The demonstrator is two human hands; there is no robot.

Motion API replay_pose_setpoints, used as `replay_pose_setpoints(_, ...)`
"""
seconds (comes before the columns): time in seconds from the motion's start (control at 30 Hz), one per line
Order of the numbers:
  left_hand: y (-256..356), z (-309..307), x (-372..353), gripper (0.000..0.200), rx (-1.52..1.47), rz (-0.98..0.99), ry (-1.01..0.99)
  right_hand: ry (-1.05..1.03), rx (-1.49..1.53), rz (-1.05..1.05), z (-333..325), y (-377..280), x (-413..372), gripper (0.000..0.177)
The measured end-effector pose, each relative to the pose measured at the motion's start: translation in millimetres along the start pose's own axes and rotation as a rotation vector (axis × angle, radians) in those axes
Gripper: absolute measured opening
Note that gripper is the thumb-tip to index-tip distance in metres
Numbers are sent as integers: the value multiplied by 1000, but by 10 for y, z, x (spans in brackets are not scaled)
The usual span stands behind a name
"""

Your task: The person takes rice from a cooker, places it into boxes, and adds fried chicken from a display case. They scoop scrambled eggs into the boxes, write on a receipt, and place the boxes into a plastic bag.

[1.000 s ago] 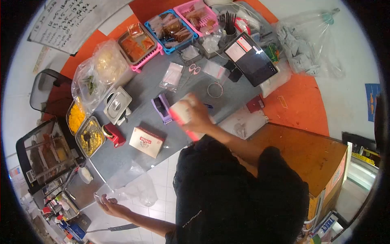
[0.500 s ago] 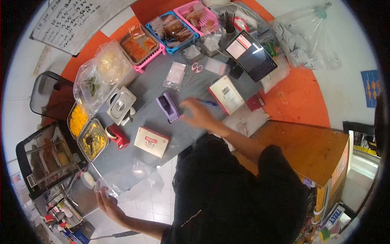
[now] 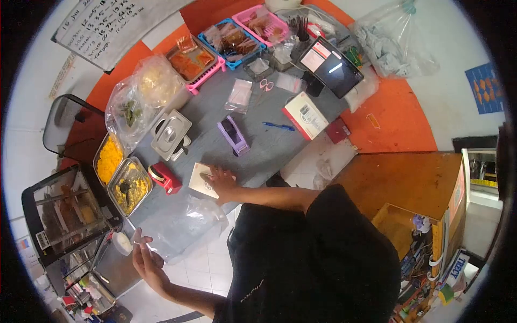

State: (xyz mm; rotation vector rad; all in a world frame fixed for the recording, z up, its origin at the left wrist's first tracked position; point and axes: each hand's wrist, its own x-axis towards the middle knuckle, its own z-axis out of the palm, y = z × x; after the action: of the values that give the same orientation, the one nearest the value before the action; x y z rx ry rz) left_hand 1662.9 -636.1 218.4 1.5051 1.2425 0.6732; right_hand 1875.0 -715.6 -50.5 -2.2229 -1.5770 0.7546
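My right hand (image 3: 221,182) lies over the right part of a small white box (image 3: 200,182) near the table's front edge, fingers spread on its top. At the lower left, my left hand (image 3: 148,261) is raised with its fingers partly curled at the edge of a clear plastic bag (image 3: 186,229); its thumb and fingertips meet the bag. The bag hangs over the table edge. Behind the box stands a purple tape dispenser (image 3: 233,135), and left of it a red tape dispenser (image 3: 165,177).
A tray of yellow pieces (image 3: 129,185), a lidded steel container (image 3: 171,134), a blue pen (image 3: 278,126), a red and white box (image 3: 305,116), scissors (image 3: 265,86) and a tablet (image 3: 332,67) are on the table. Baskets (image 3: 231,43) line the back.
My right hand has moved left and toward my body, from beside the purple dispenser onto the small white box. The clear bag is spread out more. The camera view has shifted slightly.
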Motion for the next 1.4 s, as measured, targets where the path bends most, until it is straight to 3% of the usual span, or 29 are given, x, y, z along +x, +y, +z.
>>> replay_pose_setpoints(0.13, 19, 45, 38, 41, 0, 21, -24, -29, 20, -48, -102, 230, -48, 113)
replay_pose_setpoints(0.2, 43, 117, 44, 42, -14, 10, -57, -135, 192, -107, -295, 506, -215, 108)
replay_pose_setpoints(0.47, 63, 907, 160, 46, 84, -44, -316, -23, 328, -114, -1705, 1244, -1160, 96)
replay_pose_setpoints(0.53, 111, 1069, 260, 48, 83, -125, -383, -8, 205, -170, -2264, 1147, -1292, 97)
replay_pose_setpoints(0.63, 172, 1293, 337, 48, 67, -66, -381, -88, 312, -291, -2871, 905, -1350, 91)
replay_pose_setpoints(0.7, 272, 1453, 336, 48, -47, -70, -480, -227, 385, -335, -3093, 747, -1399, 89)
replay_pose_setpoints(0.8, 305, 1622, 275, 55, -6, 47, -468, -298, 546, -465, -2920, 603, -1280, 96)
replay_pose_setpoints(0.87, 314, 1660, 200, 53, -34, 90, -457, -361, 561, -439, -2859, 503, -1201, 94)
replay_pose_setpoints(0.93, 218, 1677, 107, 49, -88, 191, -474, -367, 411, -261, -2694, 441, -1131, 90)
replay_pose_setpoints(1.0, 190, 1710, 2, 46, -78, 234, -485, -303, 380, -277, -2542, 387, -1069, 89)
replay_pose_setpoints(1.07, 191, 1819, -110, 43, -16, 303, -529, -31, 23, -396, -2338, 318, -986, 86)
replay_pose_setpoints(1.1, 141, 1896, -138, 38, -41, 326, -497, -45, -77, -392, -2219, 288, -882, 85)
replay_pose_setpoints(1.27, 92, 1872, -151, 25, -98, 216, -597, 57, -19, -595, -1525, 319, -328, 66)
replay_pose_setpoints(1.33, 109, 1867, -150, 27, -159, 362, -573, 97, 16, -676, -1236, 275, -190, 60)
replay_pose_setpoints(1.37, 62, 1826, -138, 43, -139, 305, -646, -23, 754, -561, -1088, 195, -160, 68)
replay_pose_setpoints(1.4, 24, 1838, -139, 43, -142, 305, -625, -161, 1476, -370, -1030, 110, -156, 77)
